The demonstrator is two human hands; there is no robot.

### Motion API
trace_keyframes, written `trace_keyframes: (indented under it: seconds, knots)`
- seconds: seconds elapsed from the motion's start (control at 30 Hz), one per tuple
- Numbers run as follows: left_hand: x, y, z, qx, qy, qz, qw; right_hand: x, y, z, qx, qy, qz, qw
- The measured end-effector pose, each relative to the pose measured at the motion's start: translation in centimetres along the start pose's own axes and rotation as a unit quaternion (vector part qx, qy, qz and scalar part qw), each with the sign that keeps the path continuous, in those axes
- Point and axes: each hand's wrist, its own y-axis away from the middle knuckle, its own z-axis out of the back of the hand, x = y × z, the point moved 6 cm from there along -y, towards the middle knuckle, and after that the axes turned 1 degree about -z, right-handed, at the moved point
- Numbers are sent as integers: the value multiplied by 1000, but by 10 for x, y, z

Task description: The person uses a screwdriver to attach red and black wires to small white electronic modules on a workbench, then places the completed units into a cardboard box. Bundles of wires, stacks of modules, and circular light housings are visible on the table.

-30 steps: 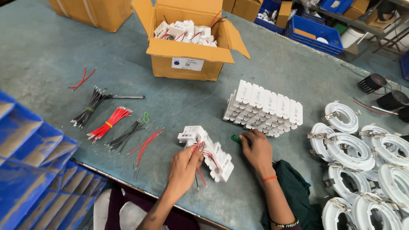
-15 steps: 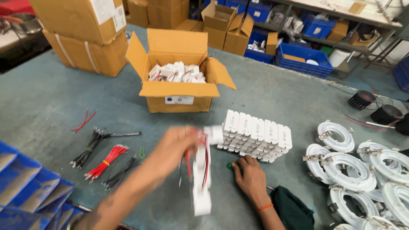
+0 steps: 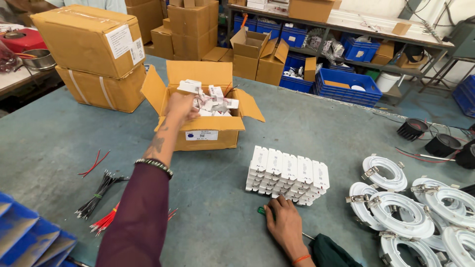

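White plastic driver units (image 3: 210, 103), small blocky casings with thin wires, fill the open cardboard box (image 3: 203, 131) far left of centre on the grey table (image 3: 321, 128). The left hand (image 3: 180, 108) reaches into the box, fingers curled around one unit. Half a second ago that hand was carrying a unit above the table; now it is at the box. The right hand (image 3: 286, 225) rests flat near the stacked white units (image 3: 288, 174), covering a green-handled tool (image 3: 261, 211)

Right of the one open cardboard box (image 3: 205, 132): one stack of white plastic units (image 3: 288, 175). Left of it: two sealed cartons (image 3: 89, 42), two wire bundles (image 3: 99, 190).
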Motion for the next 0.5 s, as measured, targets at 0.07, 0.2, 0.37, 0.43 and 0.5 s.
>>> trace_keyframes:
  seconds: [0.07,0.2,0.37,0.43,0.5]
  knots:
    - [11,0,9,18,-14,30,999,-1,1,-2,9,4,-10,1000]
    - [0,2,41,-25,-199,-69,977,3,0,1,6,8,-2,1000]
    - [-27,10,77,-87,-310,-161,933,8,-1,3,46,8,-16,999]
    - [-31,24,86,-92,-307,-248,914,11,-2,5,48,13,-2,999]
    - [-24,43,101,-104,-303,-314,894,11,0,5,47,18,4,999]
